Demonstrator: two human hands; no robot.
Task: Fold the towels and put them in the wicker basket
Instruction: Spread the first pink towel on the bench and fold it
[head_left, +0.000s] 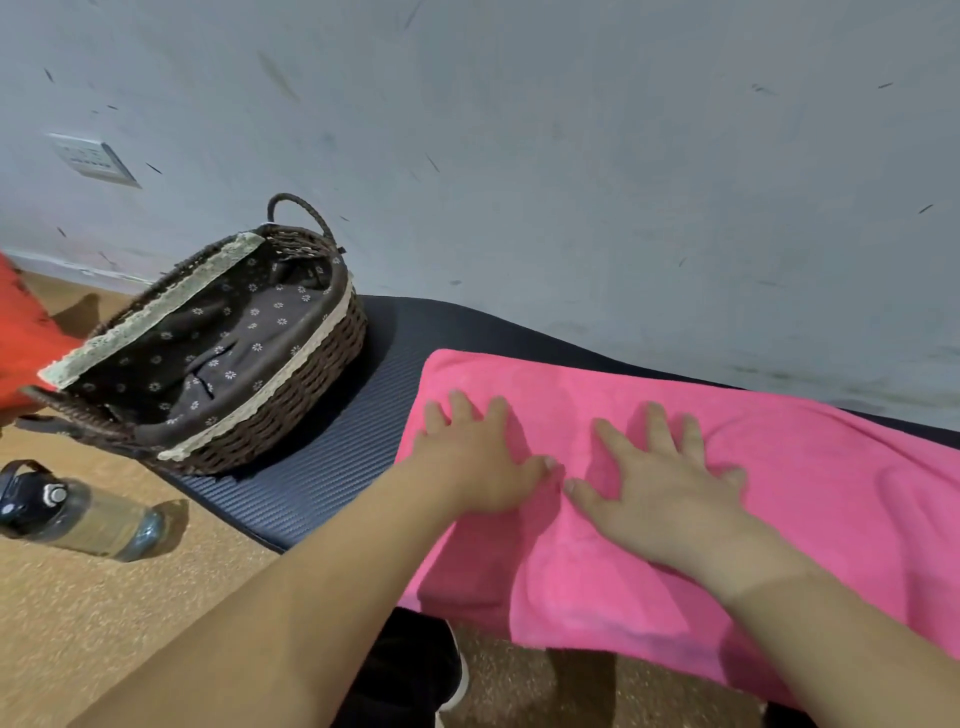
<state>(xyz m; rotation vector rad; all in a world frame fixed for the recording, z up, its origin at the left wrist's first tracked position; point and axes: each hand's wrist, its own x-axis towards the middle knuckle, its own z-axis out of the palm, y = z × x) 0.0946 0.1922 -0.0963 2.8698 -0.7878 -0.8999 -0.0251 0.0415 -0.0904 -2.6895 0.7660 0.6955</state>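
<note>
Pink towel (810, 467) lay flat across the right part of the dark mat (332, 467), and its near edge hung past the mat's near edge. It looked soft, light and floppy, so it would bend easily. The best places to hold it seemed to be its corners. Both hands were open and pressed flat on it, fingers spread, holding nothing: left hand (478, 457) near its left edge, right hand (660, 483) just beside. The wicker basket (301, 410) sat at the mat's left end.
</note>
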